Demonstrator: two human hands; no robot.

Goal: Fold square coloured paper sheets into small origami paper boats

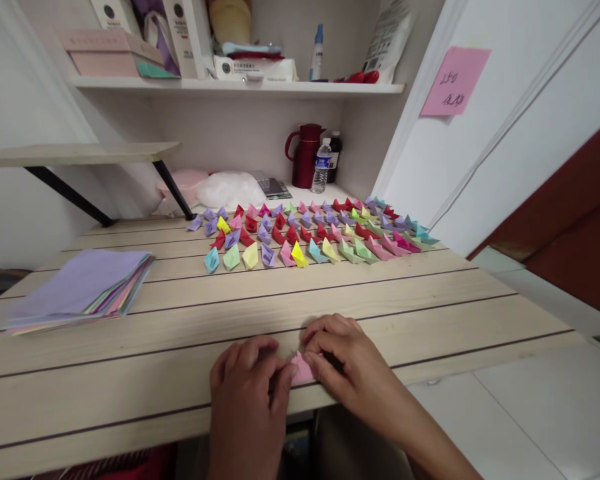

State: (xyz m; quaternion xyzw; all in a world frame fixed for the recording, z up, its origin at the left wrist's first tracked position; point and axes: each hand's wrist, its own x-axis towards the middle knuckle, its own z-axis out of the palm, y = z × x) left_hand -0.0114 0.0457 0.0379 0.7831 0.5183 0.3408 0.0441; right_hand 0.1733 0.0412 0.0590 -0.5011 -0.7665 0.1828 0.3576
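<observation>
A small folded piece of pink paper (304, 371) lies close to the table's front edge, between my two hands. My left hand (253, 380) pinches its left side with thumb and forefinger. On the other side, my right hand (341, 353) grips the paper's right edge, thumb in front and curled fingers behind. Part of the paper is hidden by the fingers. Beyond my hands, several rows of colourful folded paper boats (300, 255) stand across the back of the table.
A stack of coloured paper sheets (85, 280) lies on the left of the slatted table (180, 360). A raised wooden shelf (80, 155) on black legs stands behind it. At the back are a red jug (307, 157), a water bottle (321, 167) and a white plastic bag (231, 191).
</observation>
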